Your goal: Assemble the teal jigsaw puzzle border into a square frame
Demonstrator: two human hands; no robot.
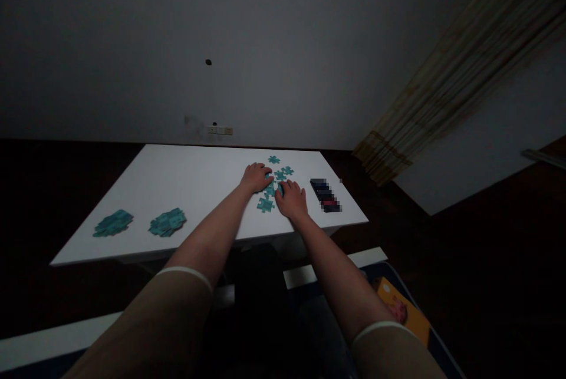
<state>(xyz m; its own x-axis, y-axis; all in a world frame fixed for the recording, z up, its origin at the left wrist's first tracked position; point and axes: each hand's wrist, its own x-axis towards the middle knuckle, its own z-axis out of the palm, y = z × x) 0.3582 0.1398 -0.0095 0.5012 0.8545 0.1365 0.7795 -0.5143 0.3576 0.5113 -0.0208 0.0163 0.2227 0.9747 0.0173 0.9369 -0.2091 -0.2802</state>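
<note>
On the white table, a loose cluster of teal jigsaw puzzle pieces [266,205] lies between and under my hands. My left hand [256,178] rests palm down at the cluster's left side, its fingers spread over some pieces and partly hiding them. On the right, my right hand [292,200] lies with its fingers apart, its thumb and forefinger touching a teal puzzle piece [281,188]. Just beyond the fingertips are more single pieces, one puzzle piece [273,160] lying farthest away. Whether either hand lifts a piece cannot be made out.
Two heaps of teal pieces, a left heap [113,223] and a second heap [167,223], lie on the white table [207,170]. A dark blurred-out object [326,195] lies right of my hands. A yellow box [404,311] sits low at right, below a curtain [424,96].
</note>
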